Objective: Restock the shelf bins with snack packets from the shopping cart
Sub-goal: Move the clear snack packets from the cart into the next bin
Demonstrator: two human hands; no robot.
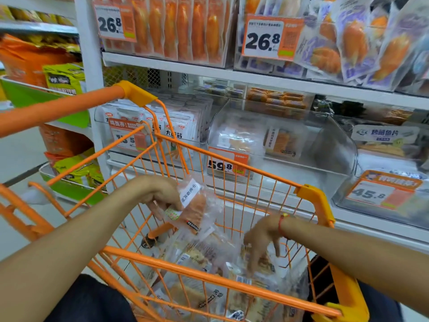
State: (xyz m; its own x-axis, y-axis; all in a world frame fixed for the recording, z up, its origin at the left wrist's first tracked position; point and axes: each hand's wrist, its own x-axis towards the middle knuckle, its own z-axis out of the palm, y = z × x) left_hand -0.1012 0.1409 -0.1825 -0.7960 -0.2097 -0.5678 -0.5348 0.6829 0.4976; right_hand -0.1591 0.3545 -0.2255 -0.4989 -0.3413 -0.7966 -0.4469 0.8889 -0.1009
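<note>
L hand (pixel 160 197) pinching clear snack pkt (pixel 195 211) w/ white label, above orange cart (pixel 308 194). R hand (pixel 262 240), fingers spread, reaching onto pkts (pixel 209 259) inside. Bin tags: 59.8 (pixel 226 165), 45.8 (pixel 376 194).

Shop aisle, stocked shelves (pixel 209 70) (snack packets), price tags (pixel 263 38), orange cart (pixel 232 266)

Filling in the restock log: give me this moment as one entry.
phase: picking from cart | left hand: holds snack packet above cart | right hand: reaching into packets in cart | target bin: partly filled
</note>
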